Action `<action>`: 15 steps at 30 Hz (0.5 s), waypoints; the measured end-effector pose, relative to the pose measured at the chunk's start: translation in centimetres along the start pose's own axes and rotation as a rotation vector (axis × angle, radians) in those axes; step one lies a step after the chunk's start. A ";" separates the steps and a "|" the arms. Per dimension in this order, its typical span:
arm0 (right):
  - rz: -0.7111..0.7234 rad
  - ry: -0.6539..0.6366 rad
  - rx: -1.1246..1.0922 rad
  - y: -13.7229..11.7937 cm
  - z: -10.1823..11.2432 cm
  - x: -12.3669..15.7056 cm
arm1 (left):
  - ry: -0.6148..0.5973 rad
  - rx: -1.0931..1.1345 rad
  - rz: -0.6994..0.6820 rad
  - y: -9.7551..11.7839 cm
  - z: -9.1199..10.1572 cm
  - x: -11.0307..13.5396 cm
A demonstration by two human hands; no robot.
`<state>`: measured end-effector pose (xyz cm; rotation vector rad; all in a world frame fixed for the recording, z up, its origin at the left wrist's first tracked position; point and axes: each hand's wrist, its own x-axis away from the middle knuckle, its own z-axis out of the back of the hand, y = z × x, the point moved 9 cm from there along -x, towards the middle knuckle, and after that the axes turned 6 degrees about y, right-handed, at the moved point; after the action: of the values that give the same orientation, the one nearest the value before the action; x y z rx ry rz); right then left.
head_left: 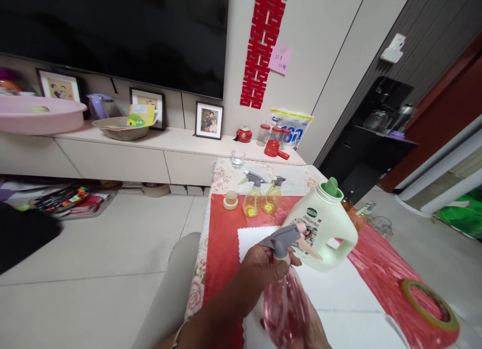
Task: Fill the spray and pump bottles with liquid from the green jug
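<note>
A pink see-through spray bottle (pixel 284 309) with a grey and peach trigger head stands between my hands. My left hand (pixel 259 262) is closed round its neck, just under the spray head. Low in the view, my right hand (pixel 317 325) wraps the bottle's body, most of its fingers hidden behind it. Right behind the spray head is a pale green detergent jug (pixel 341 226), its mouth uncapped with a green spout showing. Two small spray bottles (pixel 252 202) with yellow liquid stand further left, beside a pale cap (pixel 230 201).
A white mat (pixel 350 299) lies over the red cover (pixel 222 253). At the right lies a tape roll (pixel 448 314). A glass cup (pixel 237 159) stands at the far edge. On the cabinet behind are a red dipper (pixel 271 148), jars and a pink basin (pixel 41 118).
</note>
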<state>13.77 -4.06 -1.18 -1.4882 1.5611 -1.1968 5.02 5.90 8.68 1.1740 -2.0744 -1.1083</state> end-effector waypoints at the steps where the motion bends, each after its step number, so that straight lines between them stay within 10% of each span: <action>1: 0.042 0.055 -0.048 -0.5 0.0 -0.2 | 0.059 -0.002 -0.007 0.0 0.3 0.0; 6: 0.177 0.353 -0.082 -2.1 1.7 -0.3 | 0.156 0.004 -0.016 -0.2 0.7 0.0; 15: 0.227 0.289 0.016 -3.6 1.4 -0.1 | -0.011 0.128 -0.051 0.4 -0.1 -1.1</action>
<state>16.42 -3.93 1.58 -1.1273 1.8496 -1.3285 5.49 6.95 9.04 1.2905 -2.1618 -1.0198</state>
